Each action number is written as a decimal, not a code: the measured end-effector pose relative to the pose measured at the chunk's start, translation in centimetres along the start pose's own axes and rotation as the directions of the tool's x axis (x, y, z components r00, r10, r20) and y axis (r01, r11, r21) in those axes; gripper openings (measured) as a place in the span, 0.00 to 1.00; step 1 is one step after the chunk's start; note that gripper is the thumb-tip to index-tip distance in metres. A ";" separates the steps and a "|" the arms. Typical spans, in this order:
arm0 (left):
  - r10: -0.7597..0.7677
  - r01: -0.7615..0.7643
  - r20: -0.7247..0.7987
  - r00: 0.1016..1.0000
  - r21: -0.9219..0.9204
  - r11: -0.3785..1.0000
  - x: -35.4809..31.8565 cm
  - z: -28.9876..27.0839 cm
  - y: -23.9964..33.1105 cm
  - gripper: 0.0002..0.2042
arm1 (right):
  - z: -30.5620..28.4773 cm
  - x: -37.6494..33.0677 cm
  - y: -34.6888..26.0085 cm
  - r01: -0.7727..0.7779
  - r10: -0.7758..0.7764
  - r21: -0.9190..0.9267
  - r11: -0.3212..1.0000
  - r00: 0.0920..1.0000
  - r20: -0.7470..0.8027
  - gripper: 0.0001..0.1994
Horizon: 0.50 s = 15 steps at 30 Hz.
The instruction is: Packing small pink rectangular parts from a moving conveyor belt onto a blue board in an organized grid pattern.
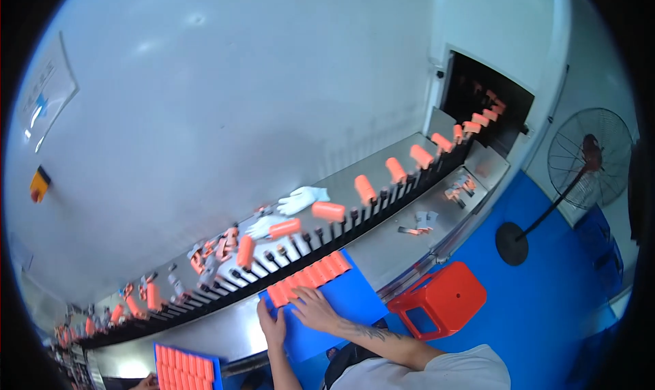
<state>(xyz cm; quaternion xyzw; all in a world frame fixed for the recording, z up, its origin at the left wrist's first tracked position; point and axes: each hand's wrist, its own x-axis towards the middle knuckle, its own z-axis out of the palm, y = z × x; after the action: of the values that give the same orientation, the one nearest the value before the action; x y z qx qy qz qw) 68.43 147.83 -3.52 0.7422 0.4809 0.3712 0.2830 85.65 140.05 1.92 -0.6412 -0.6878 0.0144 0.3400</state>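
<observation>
My left hand (pixel 272 325) is at the left edge of a blue board (pixel 361 296), thumb and fingers apart beside the end of a row of orange cylinders (pixel 310 276). My right hand (pixel 315 311) reaches over the board from the right. Its fingers are stretched out and rest on or just above the near side of the row's left end. Neither hand visibly grips a piece, though the fingertips are small and partly hidden. The cylinders lie side by side along the board's far edge.
A line of black spindles (pixel 332 232), several topped with orange cylinders (pixel 366 189), runs past the bench into a dark opening (pixel 488 93). White gloves (pixel 303 200) lie behind it. Another person's hand (pixel 147 383) is by a filled tray (pixel 184 368). A red stool (pixel 440 300) and fan (pixel 588 159) stand right.
</observation>
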 end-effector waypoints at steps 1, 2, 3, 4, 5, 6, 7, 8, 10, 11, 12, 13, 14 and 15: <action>-0.140 0.132 -0.045 0.989 -0.136 0.982 -1.0 -0.4 1.8 0.28 | -0.7 -1.7 0.7 -0.022 0.022 -0.014 1.000 1.000 0.004 0.17; -0.278 0.246 -0.091 0.956 -0.266 0.932 -1.9 -0.7 3.7 0.27 | -1.7 -3.4 1.4 -0.101 0.101 0.061 0.993 0.995 0.000 0.17; -0.260 0.215 -0.166 0.951 -0.245 0.945 -3.0 -0.8 3.4 0.24 | -2.6 -4.5 2.1 -0.167 0.168 0.141 0.976 0.986 0.003 0.16; -0.275 0.236 -0.126 0.953 -0.258 0.937 -3.8 -0.6 3.3 0.23 | -3.5 -5.2 3.0 -0.235 0.253 0.215 0.948 0.966 -0.061 0.15; -0.284 0.255 -0.070 0.956 -0.274 0.927 -4.5 -0.2 4.4 0.23 | -4.6 -5.7 4.1 -0.303 0.349 0.284 0.909 0.929 -0.125 0.13; -0.229 0.205 -0.075 0.971 -0.243 0.948 -4.6 0.4 6.1 0.18 | -6.6 -4.8 4.9 -0.266 0.349 0.346 0.900 0.914 -0.206 0.11; -0.191 0.182 -0.017 0.982 -0.233 0.955 -4.3 1.2 7.8 0.16 | -8.2 -3.6 6.1 -0.244 0.334 0.299 0.923 0.892 -0.304 0.10; -0.155 0.159 0.038 0.987 -0.223 0.962 -3.6 1.9 9.6 0.14 | -9.8 -2.1 7.1 -0.223 0.310 0.251 0.942 0.865 -0.396 0.10; 0.133 -0.114 0.059 0.989 -0.254 0.960 -0.6 3.4 14.4 0.11 | -14.2 2.3 8.9 -0.168 0.268 0.222 0.960 0.779 -0.567 0.10; 0.232 -0.207 0.104 0.967 -0.208 0.956 1.6 3.8 16.8 0.12 | -15.8 4.2 9.8 -0.187 0.263 0.186 0.965 0.736 -0.623 0.12; 0.345 -0.340 0.009 0.939 -0.135 0.931 4.1 4.5 18.4 0.13 | -16.9 6.1 10.4 -0.198 0.251 0.156 0.968 0.696 -0.673 0.13; 0.460 -0.464 -0.070 0.885 -0.056 0.884 6.7 5.5 20.3 0.13 | -17.3 7.3 12.1 -0.265 0.296 0.146 0.953 0.711 -0.638 0.14; 0.332 -0.331 0.028 0.943 -0.017 0.943 8.7 5.8 23.7 0.15 | -17.7 8.2 14.2 -0.337 0.347 0.134 0.932 0.720 -0.601 0.16; 0.407 -0.401 -0.086 0.909 0.085 0.912 10.9 6.1 25.1 0.16 | -19.9 9.9 12.6 -0.368 0.429 0.230 0.901 0.830 -0.357 0.18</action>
<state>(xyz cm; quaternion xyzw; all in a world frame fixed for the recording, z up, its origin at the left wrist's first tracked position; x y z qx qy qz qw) 88.95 148.00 15.57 0.8147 0.3426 0.4430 0.1507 106.84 142.78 15.93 -0.7323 -0.4513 0.0062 0.5099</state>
